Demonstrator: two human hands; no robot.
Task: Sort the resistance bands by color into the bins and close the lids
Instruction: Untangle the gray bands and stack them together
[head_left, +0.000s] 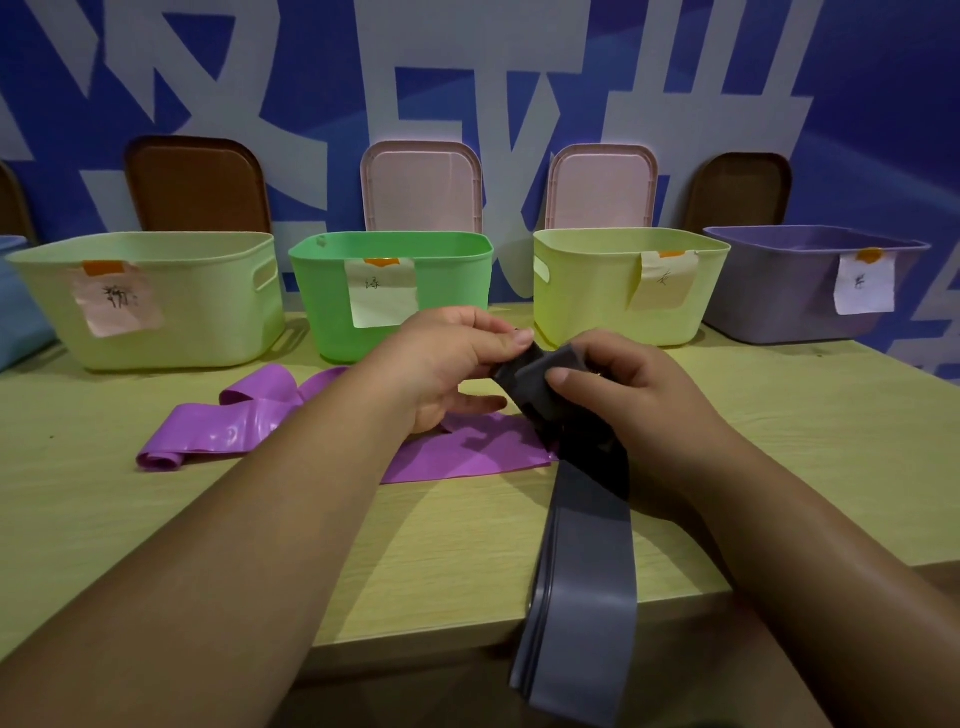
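Note:
A grey resistance band is pinched at its top end between my left hand and my right hand; its folded length runs down over the table's front edge. A purple band lies flat on the table under my hands, its left end curled. Behind stand open bins with paper labels: a pale yellow-green bin at left, a green bin, a yellow bin and a purple-grey bin at right.
Lids lean on the blue and white wall behind the bins: a brown lid, two pink lids and another brown lid. A blue bin's edge shows at far left. The wooden table ends near me.

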